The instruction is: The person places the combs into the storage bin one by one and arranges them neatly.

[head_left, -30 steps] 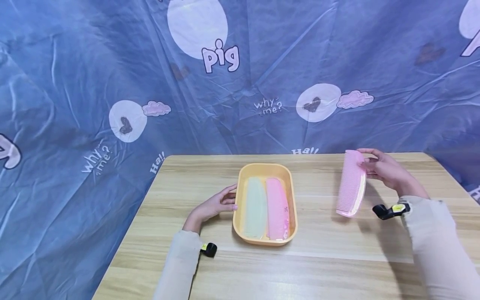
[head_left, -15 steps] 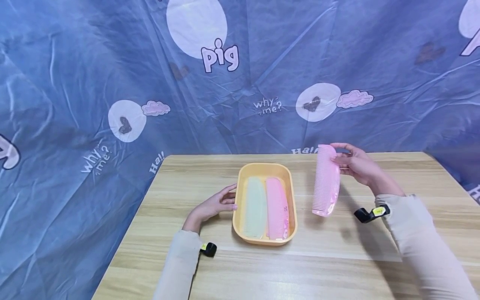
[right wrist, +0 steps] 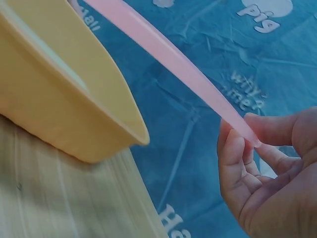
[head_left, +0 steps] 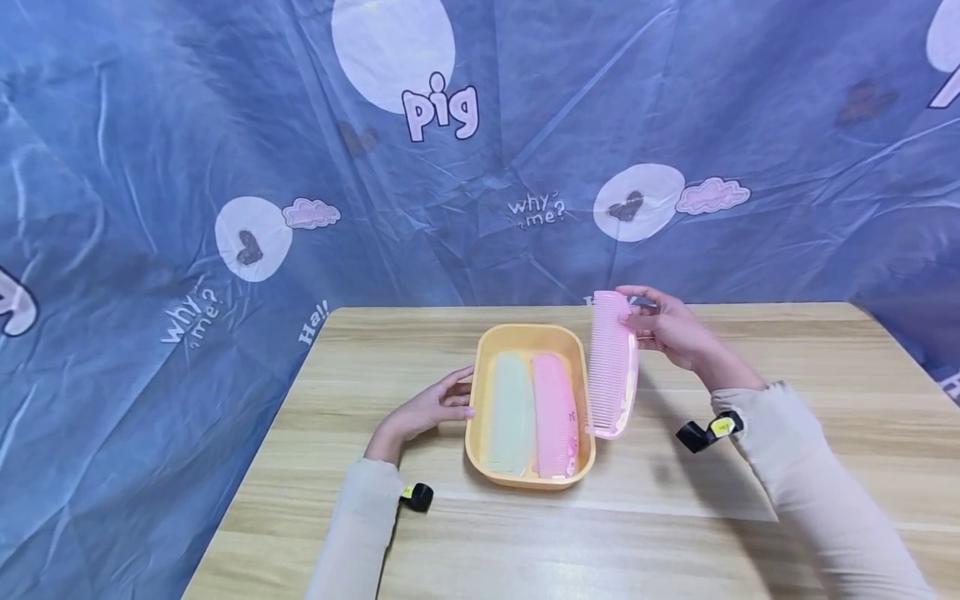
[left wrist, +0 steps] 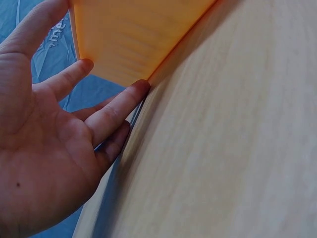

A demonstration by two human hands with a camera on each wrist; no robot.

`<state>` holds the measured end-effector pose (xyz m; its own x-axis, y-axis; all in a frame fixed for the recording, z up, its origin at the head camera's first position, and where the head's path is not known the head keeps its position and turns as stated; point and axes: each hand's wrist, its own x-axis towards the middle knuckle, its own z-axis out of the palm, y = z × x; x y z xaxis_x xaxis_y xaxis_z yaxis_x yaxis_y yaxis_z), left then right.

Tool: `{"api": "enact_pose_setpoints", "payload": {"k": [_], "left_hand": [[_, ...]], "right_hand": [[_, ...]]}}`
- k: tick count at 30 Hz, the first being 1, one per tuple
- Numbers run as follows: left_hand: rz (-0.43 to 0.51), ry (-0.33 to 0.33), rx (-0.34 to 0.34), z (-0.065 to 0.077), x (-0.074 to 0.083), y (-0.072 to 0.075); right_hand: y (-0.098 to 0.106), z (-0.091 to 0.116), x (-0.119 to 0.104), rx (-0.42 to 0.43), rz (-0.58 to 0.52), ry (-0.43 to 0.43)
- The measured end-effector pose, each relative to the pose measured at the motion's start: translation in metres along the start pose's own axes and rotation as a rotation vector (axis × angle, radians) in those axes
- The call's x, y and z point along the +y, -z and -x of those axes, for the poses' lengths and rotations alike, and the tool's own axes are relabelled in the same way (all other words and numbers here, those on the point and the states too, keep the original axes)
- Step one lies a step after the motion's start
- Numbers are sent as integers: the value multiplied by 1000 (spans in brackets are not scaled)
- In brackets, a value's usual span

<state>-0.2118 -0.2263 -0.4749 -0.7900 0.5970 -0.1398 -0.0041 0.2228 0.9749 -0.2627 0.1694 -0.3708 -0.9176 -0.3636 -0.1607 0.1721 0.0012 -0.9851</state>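
Note:
Between thumb and fingers, my right hand (head_left: 671, 332) pinches a pink comb (head_left: 611, 367) by its far end. The comb hangs above the table at the right rim of a yellow tray (head_left: 589, 417), teeth facing left. In the right wrist view, the comb (right wrist: 173, 57) appears edge-on and the right hand (right wrist: 272, 168) grips its tip. My left hand (head_left: 426, 412) touches the tray's left side with extended fingers, seen also in the left wrist view against the tray wall (left wrist: 129, 34). Inside the tray lie a pale green comb (head_left: 512, 417) and another pink comb (head_left: 553, 417), side by side.
The tray stands on a wood-grain table (head_left: 465, 542). Behind the table's far edge hangs a blue printed cloth (head_left: 487, 250). A black wrist camera (head_left: 708, 432) sits on the right sleeve, and another wrist camera (head_left: 418, 497) on the left.
My right hand has carried the pink comb leftward from the right part of the table to the tray's right edge. The left hand and the tray have stayed in place.

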Motion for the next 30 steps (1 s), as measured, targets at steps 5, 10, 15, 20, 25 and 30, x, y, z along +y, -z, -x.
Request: {"api": "enact_pose_setpoints", "payload": {"k": [5,10,15,20,25,30], "left_hand": [[55,38,-4,0,3,-1],[66,49,-5,0,5,-2],[72,42,-12,0,4,-2],[71,32,-9,2,5,-2],[61,43,-3,3,6,-3],[64,44,-3,3,7,-3]], "right_hand": [[-14,-6,5,-19,26,14],[-28,-14,15,-31,64,28],[-42,-19,25,-32,127,27],[-52,-20,31,-26,178,24],[-58,-21,38,-33,222,38],[-62,-21,42,-45,258,66]]}}
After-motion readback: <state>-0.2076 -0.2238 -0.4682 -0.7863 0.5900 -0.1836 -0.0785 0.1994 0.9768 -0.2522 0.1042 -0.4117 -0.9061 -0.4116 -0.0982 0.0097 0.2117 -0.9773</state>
